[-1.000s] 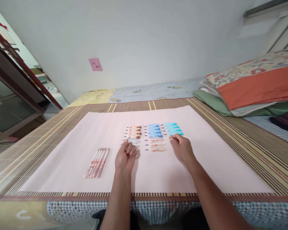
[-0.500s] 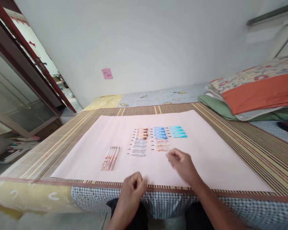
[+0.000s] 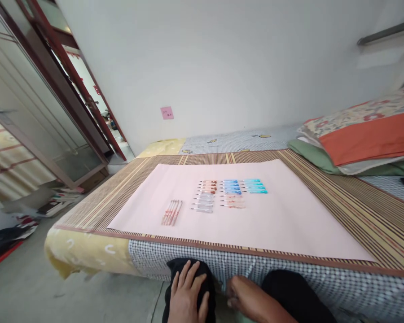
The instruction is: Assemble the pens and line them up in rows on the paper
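Note:
My left hand (image 3: 188, 291) rests on my left knee, its fingers spread. Between my knees, below the bed's edge, my right hand (image 3: 247, 298) is curled with no object showing in it. Both hands are away from the pens. On the pink sheet, pens lie in groups with their tips to the left: brown pens (image 3: 208, 186), clear grey pens (image 3: 204, 202), blue pens (image 3: 231, 186), pale pink pens (image 3: 234, 201) and turquoise pens (image 3: 255, 186). To their left, a bunch of pink patterned pens (image 3: 172, 212) lies side by side, pointing away from me.
The pink sheet (image 3: 138, 204) covers part of a striped mat (image 3: 84, 211) on the bed. Folded bedding (image 3: 366, 134) is piled at the right. A pink note (image 3: 167, 112) sticks to the wall. At the left are a door (image 3: 50, 89) and stacked books (image 3: 59, 202).
Both hands have drawn back from the sheet toward my lap. My left hand has opened onto the knee; my right hand has left the pale pink pens. The view has shifted left.

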`<state>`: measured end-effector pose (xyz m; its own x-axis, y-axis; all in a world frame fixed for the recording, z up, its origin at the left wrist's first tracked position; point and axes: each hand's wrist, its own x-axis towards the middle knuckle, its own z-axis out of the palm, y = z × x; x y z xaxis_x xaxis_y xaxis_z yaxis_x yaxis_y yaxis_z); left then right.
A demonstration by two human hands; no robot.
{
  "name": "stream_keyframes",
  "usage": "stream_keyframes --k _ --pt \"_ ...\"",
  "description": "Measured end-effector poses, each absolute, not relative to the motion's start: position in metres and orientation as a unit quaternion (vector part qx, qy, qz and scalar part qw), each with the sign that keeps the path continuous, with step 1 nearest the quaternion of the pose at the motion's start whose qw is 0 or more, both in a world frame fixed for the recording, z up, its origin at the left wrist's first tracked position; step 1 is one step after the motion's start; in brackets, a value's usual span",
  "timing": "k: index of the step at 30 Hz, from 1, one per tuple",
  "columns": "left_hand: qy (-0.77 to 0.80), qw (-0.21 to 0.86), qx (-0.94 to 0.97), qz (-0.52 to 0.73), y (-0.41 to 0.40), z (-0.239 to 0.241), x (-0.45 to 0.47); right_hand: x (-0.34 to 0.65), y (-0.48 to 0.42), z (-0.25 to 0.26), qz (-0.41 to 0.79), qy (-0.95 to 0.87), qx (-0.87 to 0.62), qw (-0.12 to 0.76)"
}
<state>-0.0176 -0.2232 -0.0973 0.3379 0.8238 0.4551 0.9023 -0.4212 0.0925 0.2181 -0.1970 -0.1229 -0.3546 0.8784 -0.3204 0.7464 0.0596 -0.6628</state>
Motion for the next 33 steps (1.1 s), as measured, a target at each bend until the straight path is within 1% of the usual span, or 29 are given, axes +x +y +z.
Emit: stream_keyframes --k 3,5,10,16,20,23,25,29,33 --pt "-0.539 0.024 -0.814 -0.214 -0.216 -0.088 -0.017 0.219 -0.184 -0.123 0.364 -0.733 -0.57 0.067" --pt "-0.541 -0.007 -0.813 -0.213 -0.215 -0.085 -0.013 0.221 -0.182 -0.123 0.366 -0.728 -0.575 0.07" --pt "-0.514 -0.047 -0.826 -0.225 -0.218 -0.081 0.006 0.222 -0.185 -0.119 0.369 -0.724 -0.578 0.075" --pt "-0.495 -0.059 -0.834 -0.238 -0.22 -0.077 0.013 0.215 -0.19 -0.12 0.35 -0.737 -0.575 0.065" --pt "-0.458 -0.043 -0.853 -0.248 -0.215 -0.088 0.002 0.214 -0.193 -0.121 0.354 -0.74 -0.566 0.078" --pt "-0.457 -0.045 -0.848 -0.263 -0.211 -0.097 -0.005 0.216 -0.193 -0.116 0.37 -0.723 -0.579 0.072" --pt "-0.469 -0.063 -0.833 -0.286 -0.209 -0.097 -0.009 0.218 -0.193 -0.113 0.376 -0.715 -0.586 0.069" --pt "-0.535 -0.103 -0.75 -0.374 -0.198 -0.085 -0.018 0.22 -0.191 -0.109 0.382 -0.711 -0.585 0.074" --pt "-0.609 -0.074 -0.669 -0.419 -0.163 -0.064 -0.042 0.222 -0.188 -0.106 0.383 -0.713 -0.582 0.081"
